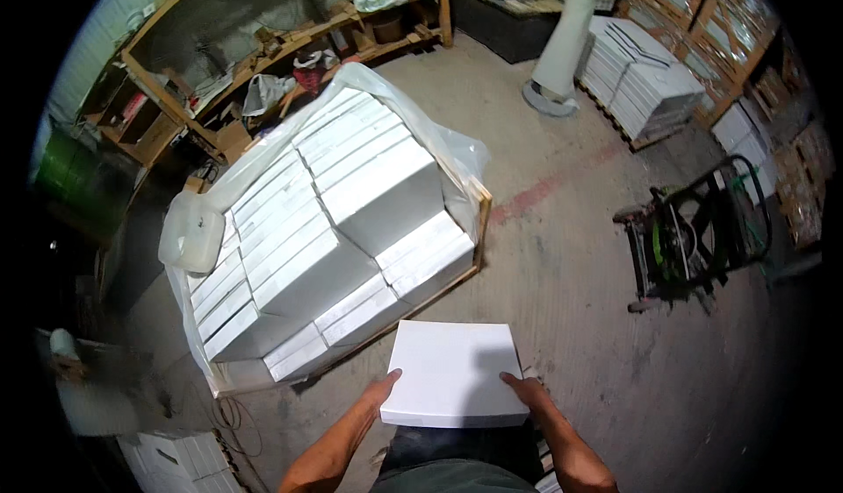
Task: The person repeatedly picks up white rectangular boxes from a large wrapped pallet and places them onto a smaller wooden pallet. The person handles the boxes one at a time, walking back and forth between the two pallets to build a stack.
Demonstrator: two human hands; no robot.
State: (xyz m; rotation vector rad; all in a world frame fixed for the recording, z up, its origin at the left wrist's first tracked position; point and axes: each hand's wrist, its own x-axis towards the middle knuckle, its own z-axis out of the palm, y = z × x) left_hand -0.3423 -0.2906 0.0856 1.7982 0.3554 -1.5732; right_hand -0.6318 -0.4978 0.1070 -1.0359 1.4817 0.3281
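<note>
A flat white box [452, 366] is held level in front of my waist, with part of my shadow falling across it. My left hand [381, 391] grips its left edge, thumb on top and fingers out of sight below. On the opposite edge my right hand [525, 389] holds it the same way. Ahead and to the left stands a pallet crate stacked with many similar white boxes [386, 196], standing on edge in rows. Clear plastic sheeting [349, 79] hangs around the crate's sides. A translucent plastic tub [191, 232] rests at the stack's left corner.
A green and black wheeled cart [689, 234] stands at right. Behind it is a strapped pallet of white boxes [641, 76] beside a tall white roll [566, 41]. A cluttered wooden shelf [329, 32] lines the back. More white boxes [180, 460] sit at lower left, near a loose cable [235, 423].
</note>
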